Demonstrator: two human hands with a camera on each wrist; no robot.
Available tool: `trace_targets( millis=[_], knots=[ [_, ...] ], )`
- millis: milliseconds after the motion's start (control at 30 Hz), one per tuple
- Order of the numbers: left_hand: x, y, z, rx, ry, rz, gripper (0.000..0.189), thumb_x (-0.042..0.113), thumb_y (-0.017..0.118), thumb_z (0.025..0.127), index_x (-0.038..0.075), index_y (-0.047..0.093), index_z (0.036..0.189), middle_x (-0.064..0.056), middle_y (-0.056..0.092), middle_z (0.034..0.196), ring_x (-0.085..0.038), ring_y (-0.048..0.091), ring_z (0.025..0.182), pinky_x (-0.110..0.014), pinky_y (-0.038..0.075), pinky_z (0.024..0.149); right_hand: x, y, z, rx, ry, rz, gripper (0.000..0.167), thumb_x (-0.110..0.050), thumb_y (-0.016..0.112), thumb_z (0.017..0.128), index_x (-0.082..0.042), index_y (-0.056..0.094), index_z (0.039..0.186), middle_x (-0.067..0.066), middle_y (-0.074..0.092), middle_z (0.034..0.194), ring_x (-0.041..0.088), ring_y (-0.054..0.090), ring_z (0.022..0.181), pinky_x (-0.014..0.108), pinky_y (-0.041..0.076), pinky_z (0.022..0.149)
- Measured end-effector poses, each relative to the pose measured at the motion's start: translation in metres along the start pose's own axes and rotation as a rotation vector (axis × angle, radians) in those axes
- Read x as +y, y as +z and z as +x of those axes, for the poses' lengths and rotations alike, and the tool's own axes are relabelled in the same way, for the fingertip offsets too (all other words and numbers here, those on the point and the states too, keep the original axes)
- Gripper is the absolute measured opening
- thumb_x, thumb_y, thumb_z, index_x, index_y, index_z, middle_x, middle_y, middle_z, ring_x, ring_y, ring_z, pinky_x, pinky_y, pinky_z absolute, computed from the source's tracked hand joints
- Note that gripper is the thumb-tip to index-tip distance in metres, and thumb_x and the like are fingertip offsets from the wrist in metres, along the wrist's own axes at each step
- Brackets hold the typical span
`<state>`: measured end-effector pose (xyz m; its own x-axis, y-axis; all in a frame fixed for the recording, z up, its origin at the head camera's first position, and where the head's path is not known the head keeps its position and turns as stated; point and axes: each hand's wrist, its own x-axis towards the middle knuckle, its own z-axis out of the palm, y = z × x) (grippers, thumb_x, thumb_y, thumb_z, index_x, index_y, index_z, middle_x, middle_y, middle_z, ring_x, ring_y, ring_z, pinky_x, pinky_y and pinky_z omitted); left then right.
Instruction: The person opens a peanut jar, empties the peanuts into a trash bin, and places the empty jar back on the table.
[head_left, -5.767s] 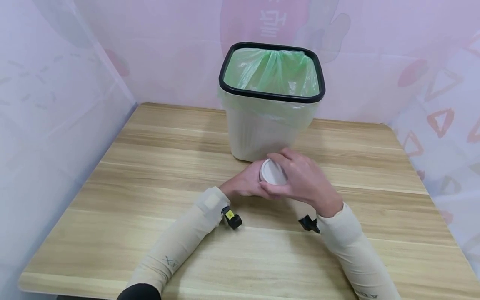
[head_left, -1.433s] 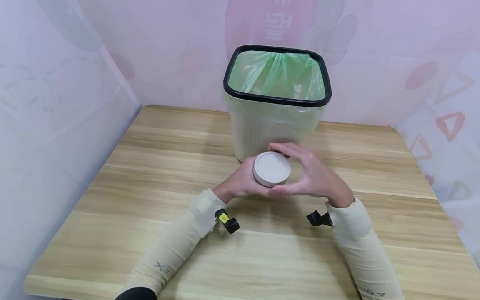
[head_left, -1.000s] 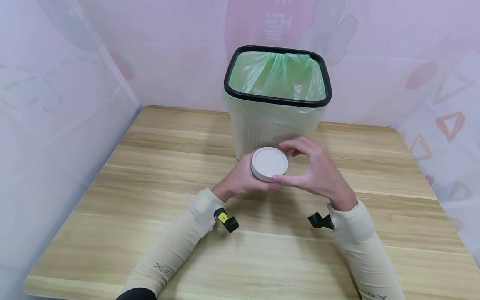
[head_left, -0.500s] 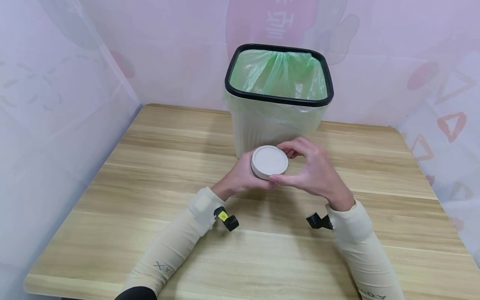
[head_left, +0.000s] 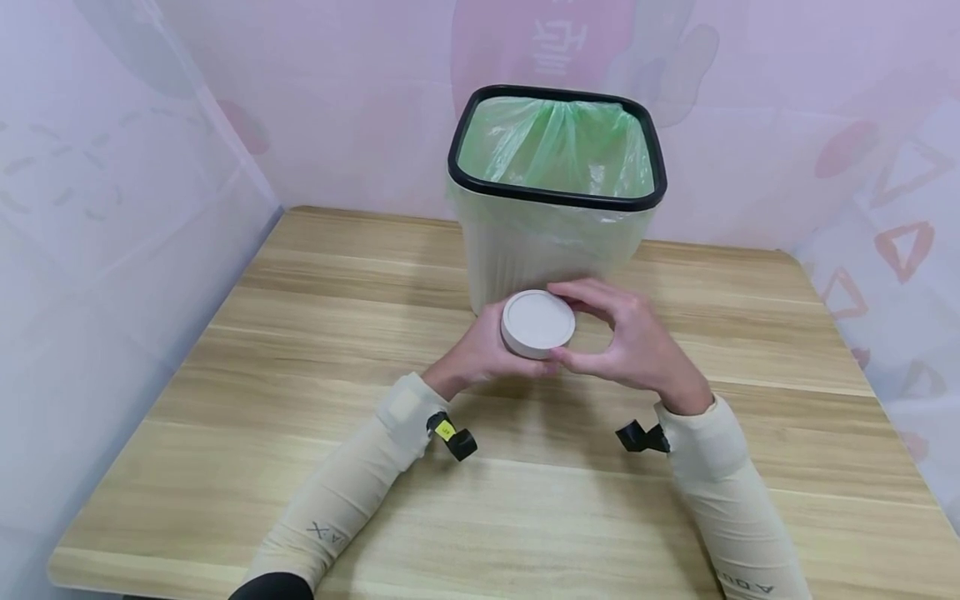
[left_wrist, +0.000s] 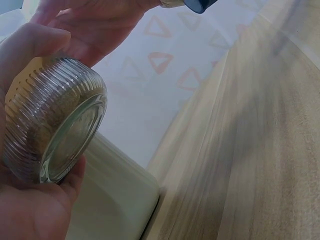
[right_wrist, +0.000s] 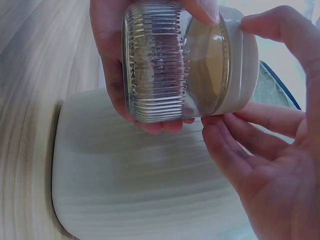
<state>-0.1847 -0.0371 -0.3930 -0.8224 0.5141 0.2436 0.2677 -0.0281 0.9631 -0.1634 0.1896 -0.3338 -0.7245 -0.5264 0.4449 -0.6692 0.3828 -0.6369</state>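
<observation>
A ribbed glass jar with something brownish inside is held above the table, in front of the bin. My left hand grips it round its side. Its round base faces the left wrist camera, while its flat white lid shows from above in the head view. At the lid's edge is my right hand, pinching it with the thumb on the near side and the fingers on the far side. In the right wrist view, the thumb presses the lid's rim and the fingertips lie at its opposite edge.
A cream waste bin with a black rim and a green plastic liner stands just behind the hands. Beneath is a wood-grain table. Printed sheets hang along its back and sides.
Several seconds ago the lid was tilted and partly covered by my right hand; now it faces the head camera. Over the last second my right fingers have moved from bunched to stretched along the lid's edge.
</observation>
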Motion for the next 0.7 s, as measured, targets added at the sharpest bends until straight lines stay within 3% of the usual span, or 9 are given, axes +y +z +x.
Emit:
trace_targets(
  millis=[167,267,367,467,700],
  knots=[
    [0.0,0.0,-0.001,-0.001,-0.006,-0.003,0.086,0.0,0.093,0.07,0.008,0.056,0.146,-0.011,0.067,0.138,-0.02,0.062,0.127,-0.039,0.046,0.118,-0.001,-0.002,0.0,-0.053,0.005,0.016,0.076,-0.01,0.092,0.079,-0.008,0.06,0.148,0.009,0.066,0.145,0.024,0.066,0.132,0.022,0.05,0.114],
    [0.001,0.0,0.0,0.0,-0.009,0.003,0.086,0.001,0.093,0.07,0.009,0.055,0.147,-0.01,0.066,0.14,-0.02,0.062,0.128,-0.04,0.045,0.119,-0.003,-0.004,-0.001,-0.051,0.033,0.004,0.083,-0.014,0.095,0.076,-0.008,0.058,0.15,0.009,0.064,0.148,0.025,0.067,0.13,0.027,0.051,0.114],
    [0.001,0.0,0.0,0.006,-0.007,0.011,0.085,0.003,0.094,0.07,0.01,0.056,0.146,-0.008,0.068,0.138,-0.02,0.063,0.128,-0.041,0.045,0.12,-0.004,-0.006,-0.001,-0.009,0.053,-0.019,0.083,-0.015,0.098,0.072,-0.006,0.061,0.145,0.009,0.068,0.142,0.024,0.071,0.12,0.031,0.056,0.108],
    [0.002,0.0,0.0,0.008,-0.009,0.01,0.085,0.005,0.095,0.07,0.011,0.056,0.146,-0.006,0.068,0.137,-0.02,0.063,0.127,-0.041,0.045,0.12,-0.006,-0.005,-0.001,0.046,0.06,-0.059,0.076,-0.019,0.101,0.069,-0.005,0.067,0.135,0.007,0.072,0.13,0.02,0.07,0.109,0.028,0.059,0.097],
    [0.003,-0.001,-0.001,0.023,-0.033,0.019,0.087,0.005,0.094,0.071,0.009,0.054,0.147,-0.009,0.066,0.14,-0.022,0.061,0.13,-0.043,0.044,0.121,-0.01,0.002,0.001,0.132,0.068,-0.143,0.065,-0.032,0.104,0.062,-0.009,0.073,0.116,0.0,0.072,0.106,0.012,0.064,0.095,0.02,0.055,0.082]
  ],
)
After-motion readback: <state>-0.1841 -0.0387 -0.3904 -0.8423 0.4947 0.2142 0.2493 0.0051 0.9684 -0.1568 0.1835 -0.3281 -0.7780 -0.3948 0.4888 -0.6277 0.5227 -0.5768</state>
